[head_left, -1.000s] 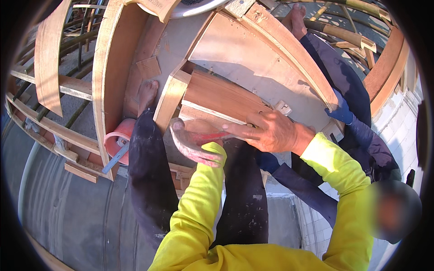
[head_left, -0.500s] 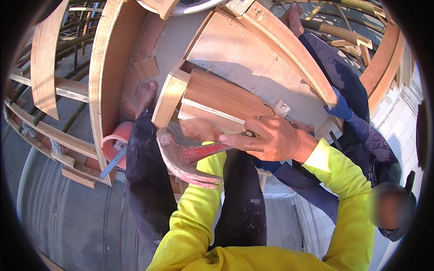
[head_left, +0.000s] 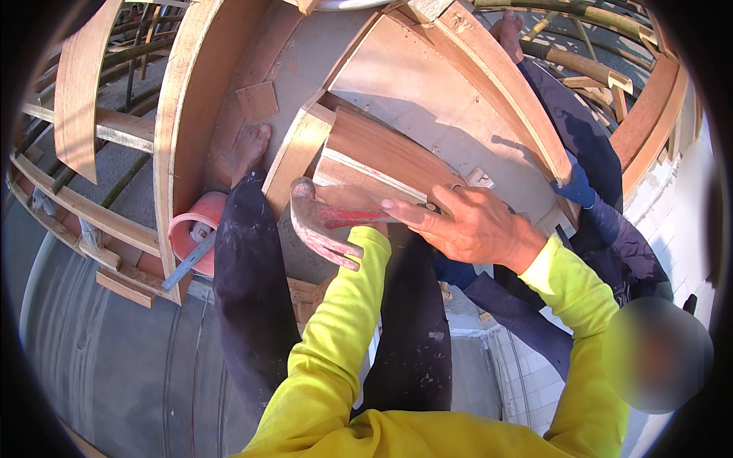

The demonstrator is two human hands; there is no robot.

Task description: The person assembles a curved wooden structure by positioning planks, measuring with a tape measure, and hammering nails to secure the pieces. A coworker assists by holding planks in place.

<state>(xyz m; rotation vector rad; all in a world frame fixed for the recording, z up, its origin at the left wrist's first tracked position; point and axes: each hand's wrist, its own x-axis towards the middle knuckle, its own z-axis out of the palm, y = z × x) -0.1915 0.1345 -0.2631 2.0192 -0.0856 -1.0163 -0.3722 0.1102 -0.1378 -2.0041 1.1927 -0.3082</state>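
Note:
A claw hammer [head_left: 328,217] with worn red paint is in my right hand [head_left: 477,229], whose fingers are closed round its handle. The hammer head points left, its claw curving toward me. Behind it, my left hand [head_left: 347,197] lies against the near end of a wooden box form [head_left: 389,153] with a pale lower edge. The hammer covers much of that hand, so its fingers are hidden. A curved wooden rib [head_left: 299,156] stands just left of the form.
A pink bucket [head_left: 195,229] with a grey metal blade sits left of my leg. Tall curved planks [head_left: 183,114] rise at the left. A co-worker's blue-gloved hand [head_left: 576,183] touches the long curved rib [head_left: 504,84] at the right. A small wood block [head_left: 479,178] lies beyond the form.
The hammer head has shifted up and slightly right, and my right hand has moved a little right. The view has shifted slightly too. My left hand stays by the form's end.

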